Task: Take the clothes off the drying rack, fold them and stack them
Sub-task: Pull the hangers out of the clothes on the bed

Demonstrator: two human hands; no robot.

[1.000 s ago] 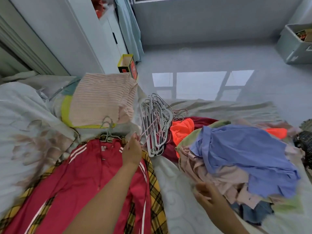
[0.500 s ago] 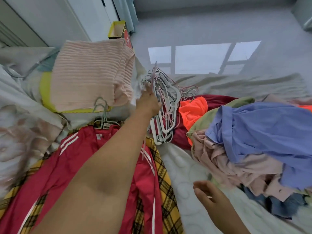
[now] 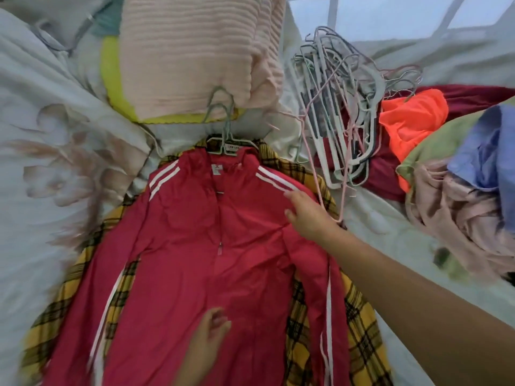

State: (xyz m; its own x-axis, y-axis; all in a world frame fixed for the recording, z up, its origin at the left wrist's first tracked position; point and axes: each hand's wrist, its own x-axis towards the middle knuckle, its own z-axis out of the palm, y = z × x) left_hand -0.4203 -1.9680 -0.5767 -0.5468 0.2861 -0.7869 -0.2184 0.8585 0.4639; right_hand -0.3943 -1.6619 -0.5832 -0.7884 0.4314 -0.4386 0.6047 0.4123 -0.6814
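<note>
A red jacket (image 3: 195, 260) of thin, slightly crinkled fabric, with white stripes along shoulders and sleeves and a zip down the front, was laid flat, front up, in the middle of a bed (image 3: 390, 246), a pale hanger (image 3: 223, 140) lodged in its collar. Beneath the jacket a yellow and black plaid shirt (image 3: 362, 330) was spread, showing on both sides. The right hand (image 3: 309, 215) was rested on the jacket's shoulder with fingers extended and nothing seen in its grasp, a thin pink wire hanger (image 3: 315, 151) running just behind it. The left hand (image 3: 209, 341), blurred, was held over the jacket's lower front with fingers loosely curled and nothing held. The bed was covered in pale, faintly patterned sheeting, and left of the jacket a rumpled duvet (image 3: 41, 135) printed with soft brownish leaves was bunched. Beyond the collar a folded, ribbed pale pink garment (image 3: 189, 57) was stacked on a yellow-green cloth (image 3: 111, 73). To the jacket's right a tangled heap of grey hangers (image 3: 340, 107) was piled, and past it a loose mound of orange (image 3: 412, 118), maroon (image 3: 473, 98), blue (image 3: 490, 151) and dusty pink (image 3: 459, 213) clothes. A glossy grey floor (image 3: 390, 12) was glimpsed beyond the heap.
</note>
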